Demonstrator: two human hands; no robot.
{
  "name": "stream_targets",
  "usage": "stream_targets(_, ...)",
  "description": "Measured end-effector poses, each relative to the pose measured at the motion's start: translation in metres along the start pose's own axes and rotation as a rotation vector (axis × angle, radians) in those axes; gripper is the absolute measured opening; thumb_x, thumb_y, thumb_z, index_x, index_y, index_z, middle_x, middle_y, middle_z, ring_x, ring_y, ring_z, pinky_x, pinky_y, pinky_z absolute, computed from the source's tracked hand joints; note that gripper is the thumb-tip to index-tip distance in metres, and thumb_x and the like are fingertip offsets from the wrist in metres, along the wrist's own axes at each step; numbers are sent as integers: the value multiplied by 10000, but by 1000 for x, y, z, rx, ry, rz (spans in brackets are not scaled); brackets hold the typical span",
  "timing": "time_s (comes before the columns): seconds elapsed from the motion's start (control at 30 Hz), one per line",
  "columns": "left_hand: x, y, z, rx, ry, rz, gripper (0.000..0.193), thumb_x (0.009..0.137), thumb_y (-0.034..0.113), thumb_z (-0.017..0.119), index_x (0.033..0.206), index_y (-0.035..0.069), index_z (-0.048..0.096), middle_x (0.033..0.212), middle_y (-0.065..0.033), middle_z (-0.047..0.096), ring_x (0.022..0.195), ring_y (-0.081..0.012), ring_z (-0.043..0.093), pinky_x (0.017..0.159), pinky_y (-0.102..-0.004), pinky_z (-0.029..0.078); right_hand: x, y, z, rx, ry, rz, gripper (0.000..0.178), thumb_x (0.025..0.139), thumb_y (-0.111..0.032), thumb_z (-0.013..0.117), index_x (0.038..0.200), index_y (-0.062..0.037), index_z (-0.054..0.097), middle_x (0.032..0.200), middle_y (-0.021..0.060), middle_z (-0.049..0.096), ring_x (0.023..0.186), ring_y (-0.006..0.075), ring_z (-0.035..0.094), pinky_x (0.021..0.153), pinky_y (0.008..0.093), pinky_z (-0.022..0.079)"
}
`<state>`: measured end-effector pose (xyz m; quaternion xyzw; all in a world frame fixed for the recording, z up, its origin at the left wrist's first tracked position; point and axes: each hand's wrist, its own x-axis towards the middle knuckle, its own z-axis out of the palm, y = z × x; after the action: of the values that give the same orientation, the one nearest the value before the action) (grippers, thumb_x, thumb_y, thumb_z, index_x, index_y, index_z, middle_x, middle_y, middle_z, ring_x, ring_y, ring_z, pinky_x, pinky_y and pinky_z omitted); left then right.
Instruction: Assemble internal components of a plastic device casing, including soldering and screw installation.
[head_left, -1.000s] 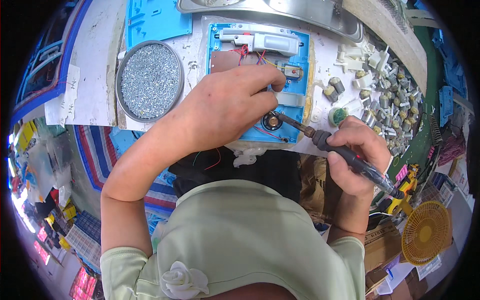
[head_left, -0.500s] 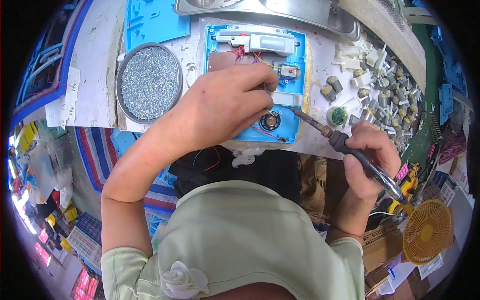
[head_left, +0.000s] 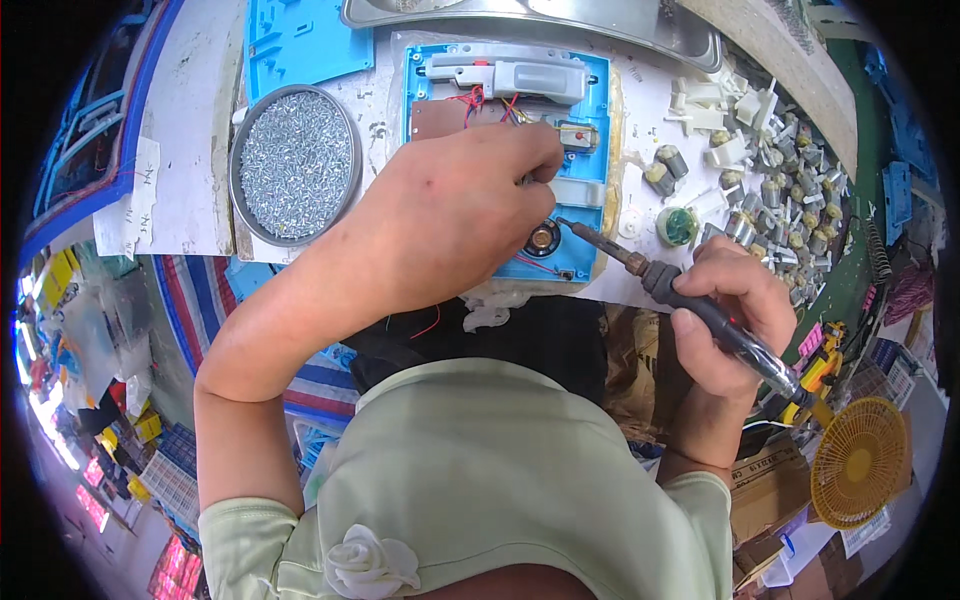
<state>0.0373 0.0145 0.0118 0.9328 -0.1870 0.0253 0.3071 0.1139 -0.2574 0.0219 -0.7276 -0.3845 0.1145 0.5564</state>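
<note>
Lying on the bench is a blue plastic housing (head_left: pixel 590 85) with a grey plastic mechanism (head_left: pixel 540 80), a brown circuit board (head_left: pixel 437 117), coloured wires and a small round speaker (head_left: pixel 543 238) inside. My left hand (head_left: pixel 470 200) hovers over its lower left part, fingers pinched together; what they grip is hidden. My right hand (head_left: pixel 735 310) is wrapped round the dark handle of a soldering iron (head_left: pixel 705 308). The iron points up and left, its tip close to the speaker's upper right edge, near my left fingertips. Whether the tip touches anything, I cannot tell.
A round dish of small screws (head_left: pixel 297 165) stands left, below another blue housing part (head_left: pixel 305 45). On the right are loose small motors (head_left: pixel 780 190), white plastic parts (head_left: pixel 700 105) and a small green-filled pot (head_left: pixel 677 227). A metal tray (head_left: pixel 600 20) lies at the back.
The soldering iron's tip has moved left and slightly down, closer to the speaker. My left hand has shifted slightly, its fingers drawn further together.
</note>
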Motion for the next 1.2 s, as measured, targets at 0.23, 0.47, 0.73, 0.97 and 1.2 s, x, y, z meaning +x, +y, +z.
stream_targets(0.23, 2, 1, -3, 44, -48, 27, 194, 736, 38, 767, 848, 45, 608, 1051, -78, 605, 923, -297, 662, 703, -403, 557, 2, 2, 4, -12, -34, 2, 252, 684, -80, 769, 918, -25, 693, 660, 39, 594, 522, 154, 479, 490, 288, 330)
stream_targets(0.47, 2, 0, -2, 81, -58, 35, 189, 735, 43, 765, 847, 43, 614, 1065, -88, 612, 942, -308, 666, 720, -404, 565, 0, -1, 6, 11, -19, 96, 253, 693, -81, 770, 924, -13, 693, 681, 47, 601, 533, 145, 484, 508, 284, 344)
stream_targets(0.73, 1, 1, 0, 62, -5, 65, 168, 743, 48, 758, 849, 44, 627, 1068, -95, 617, 948, -305, 664, 742, -397, 566, -8, 0, 2, 79, 52, 115, 276, 695, -71, 773, 942, 24, 691, 733, 75, 644, 562, 144, 507, 554, 280, 378)
stream_targets(0.97, 0, -2, -1, 78, -45, 70, 178, 741, 52, 760, 857, 47, 625, 1065, -95, 617, 933, -303, 659, 734, -396, 563, -9, 1, -2, 67, 69, 75, 273, 692, -58, 761, 940, 29, 688, 720, 83, 636, 569, 150, 522, 555, 279, 374)
stream_targets(1.2, -11, -8, 0, 66, 12, 92, 248, 750, 81, 787, 977, 67, 689, 1065, -88, 634, 899, -295, 663, 717, -392, 561, -8, 2, -3, 85, 73, 46, 260, 693, -55, 755, 929, 28, 683, 687, 79, 617, 562, 158, 517, 541, 282, 369)
